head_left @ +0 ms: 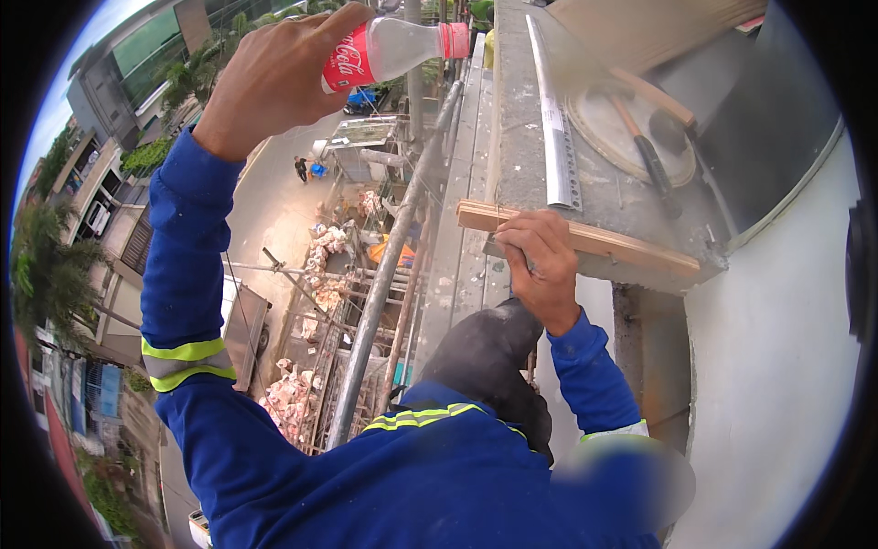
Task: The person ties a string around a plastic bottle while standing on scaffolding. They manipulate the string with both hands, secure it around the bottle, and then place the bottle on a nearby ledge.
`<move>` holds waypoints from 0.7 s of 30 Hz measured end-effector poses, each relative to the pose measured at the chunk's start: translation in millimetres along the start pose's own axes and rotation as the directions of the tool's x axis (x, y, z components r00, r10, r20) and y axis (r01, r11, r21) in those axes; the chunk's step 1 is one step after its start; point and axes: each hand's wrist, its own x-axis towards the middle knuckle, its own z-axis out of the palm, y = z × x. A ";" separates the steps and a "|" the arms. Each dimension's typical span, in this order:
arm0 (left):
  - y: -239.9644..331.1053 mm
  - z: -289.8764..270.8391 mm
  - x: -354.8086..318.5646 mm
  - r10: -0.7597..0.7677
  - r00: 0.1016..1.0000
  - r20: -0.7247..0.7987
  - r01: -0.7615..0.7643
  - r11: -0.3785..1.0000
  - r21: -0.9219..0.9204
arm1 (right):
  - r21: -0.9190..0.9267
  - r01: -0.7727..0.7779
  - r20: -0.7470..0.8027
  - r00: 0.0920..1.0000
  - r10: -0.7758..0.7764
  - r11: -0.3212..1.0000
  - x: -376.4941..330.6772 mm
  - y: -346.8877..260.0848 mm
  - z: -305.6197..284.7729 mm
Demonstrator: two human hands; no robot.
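Note:
My left hand [283, 78] is raised at the upper left, its fingers wrapped round a clear plastic bottle [407, 50] with a red label and red cap. The bottle lies sideways, cap toward the right. My right hand [544, 261] is at the near edge of a concrete ledge [512, 169], thumb and fingers pinched together against a wooden strip [631, 252]. Something thin shows at the fingertips, too small to name. The strip runs along the ledge's near edge.
On the ledge lie a perforated metal strip [555, 137], a round lid-like disc [585, 123] and a hammer [647, 151]. Scaffold pipes [393, 238] run along the left, above a deep drop to a street [283, 197]. A white wall [777, 339] stands at the right.

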 end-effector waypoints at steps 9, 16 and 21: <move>37.9 67.2 -49.9 -0.412 0.908 0.078 0.394 0.774 -0.497 | -0.092 0.055 0.018 0.998 -0.054 0.994 -9.0 -3.8 2.2; 135.1 126.8 -72.3 -0.631 0.732 0.256 0.464 0.188 -0.866 | -0.102 0.079 0.075 0.995 -0.071 0.992 -3.6 -7.1 -3.6; 163.4 138.8 -73.6 -0.691 0.648 0.321 0.437 -0.009 -0.900 | -0.074 0.020 0.016 1.000 -0.019 0.997 -11.3 -6.3 -4.7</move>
